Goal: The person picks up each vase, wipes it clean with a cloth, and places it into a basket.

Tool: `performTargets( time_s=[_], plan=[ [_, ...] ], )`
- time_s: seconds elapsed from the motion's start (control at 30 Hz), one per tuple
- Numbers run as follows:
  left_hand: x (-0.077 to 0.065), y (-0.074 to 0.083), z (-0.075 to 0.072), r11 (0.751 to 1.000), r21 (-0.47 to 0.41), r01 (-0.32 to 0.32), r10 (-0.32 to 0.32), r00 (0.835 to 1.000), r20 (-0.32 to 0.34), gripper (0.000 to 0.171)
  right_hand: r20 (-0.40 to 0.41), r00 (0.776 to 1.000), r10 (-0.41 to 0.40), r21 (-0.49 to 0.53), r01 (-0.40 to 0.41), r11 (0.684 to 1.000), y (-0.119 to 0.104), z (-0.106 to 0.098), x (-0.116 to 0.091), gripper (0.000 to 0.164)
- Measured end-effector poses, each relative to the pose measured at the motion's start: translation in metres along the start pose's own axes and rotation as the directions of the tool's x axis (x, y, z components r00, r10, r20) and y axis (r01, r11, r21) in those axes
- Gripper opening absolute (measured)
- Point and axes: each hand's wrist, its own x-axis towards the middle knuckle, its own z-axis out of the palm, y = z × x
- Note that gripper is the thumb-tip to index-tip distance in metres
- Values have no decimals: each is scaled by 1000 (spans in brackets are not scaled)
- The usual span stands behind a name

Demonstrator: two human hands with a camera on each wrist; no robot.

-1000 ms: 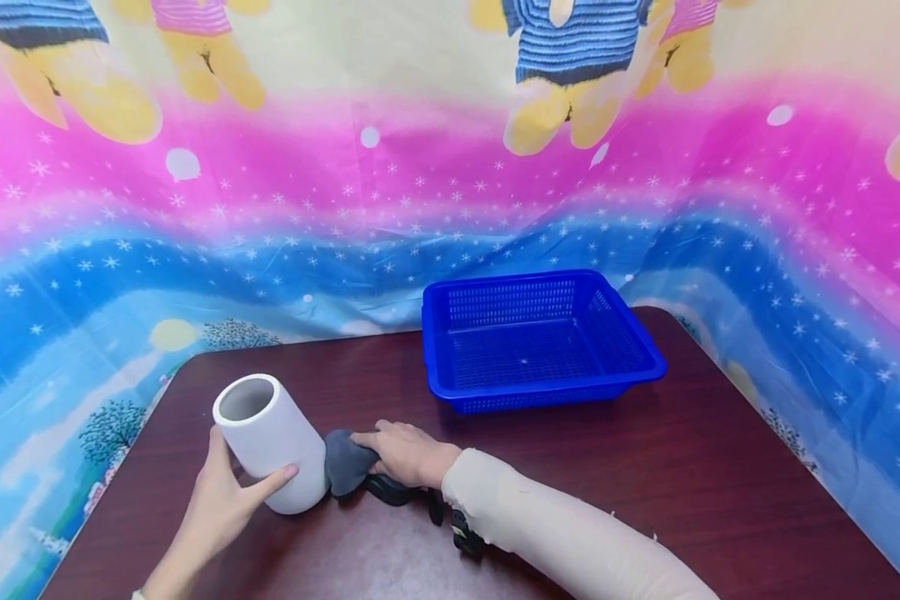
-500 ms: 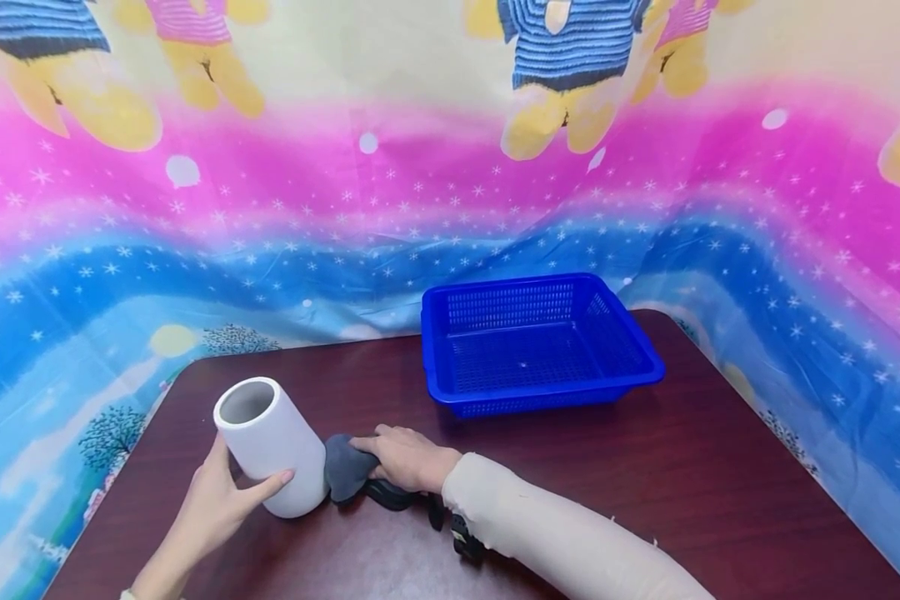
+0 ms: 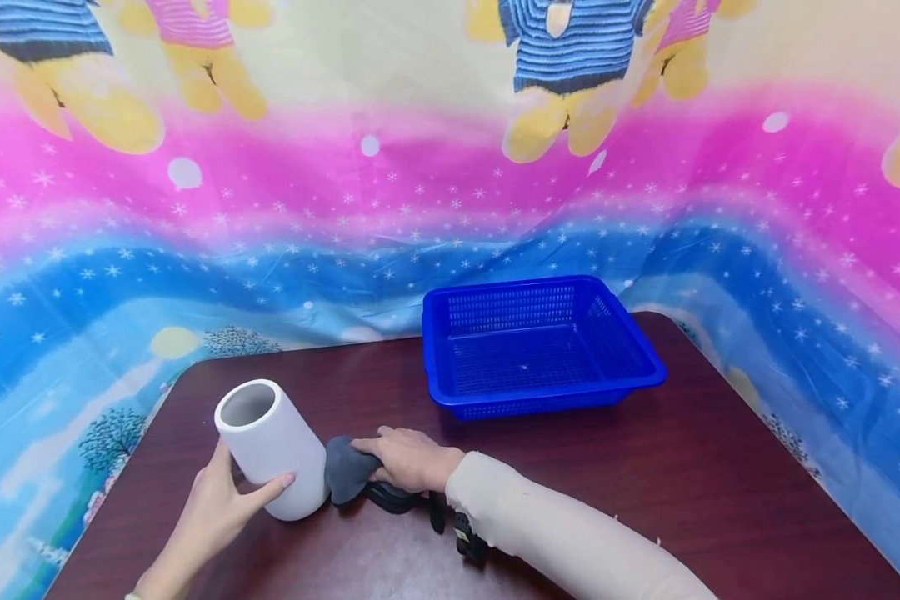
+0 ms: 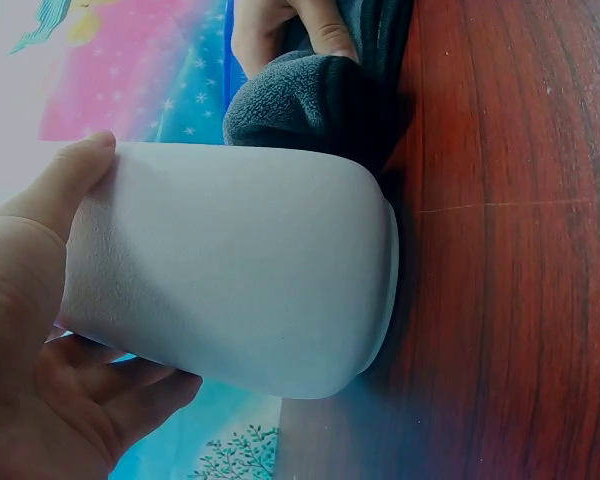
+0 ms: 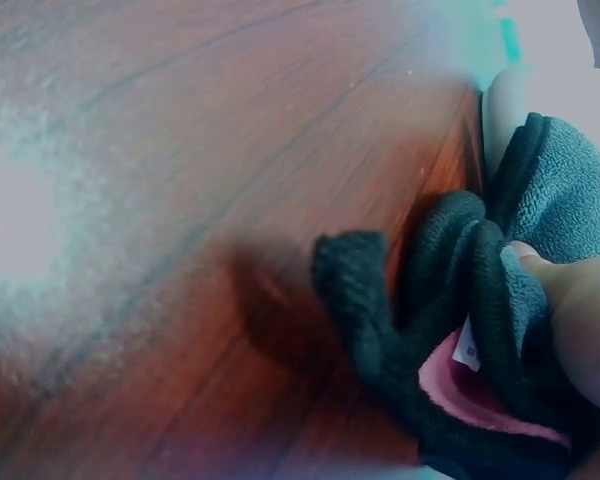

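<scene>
My left hand (image 3: 221,496) grips a white vase (image 3: 285,467) from the left side, its thumb across the near face and its fingers round the far side. The vase's open mouth faces up, and its base is at or just above the table. My right hand (image 3: 408,458) holds a bunched dark grey cloth (image 3: 347,471) against the vase's lower right side. In the right wrist view, the fuzzy cloth (image 5: 570,190) shows black edging, a pink patch (image 5: 480,400) and a small white tag (image 5: 467,347). The right fingertips are partly hidden in its folds.
A blue plastic basket (image 3: 547,396) with perforated walls stands at the back right of the dark red wooden table (image 3: 645,475). Behind the table hangs a colourful printed curtain (image 3: 330,183). A black strap-like item (image 3: 467,537) sits under the right sleeve (image 3: 562,517).
</scene>
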Motion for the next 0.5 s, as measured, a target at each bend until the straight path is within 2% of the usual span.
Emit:
performTargets(
  time_s=[0.23,0.5],
  plan=[
    [0,1,0,1000,13,4,-4,1000,1,92,3,1000,3,13,-3,1000,3,-5,-2,54],
    [1,3,0,1000,24,3,-3,1000,-4,92,-19,1000,9,47,-8,999,5,-19,-4,56]
  ],
)
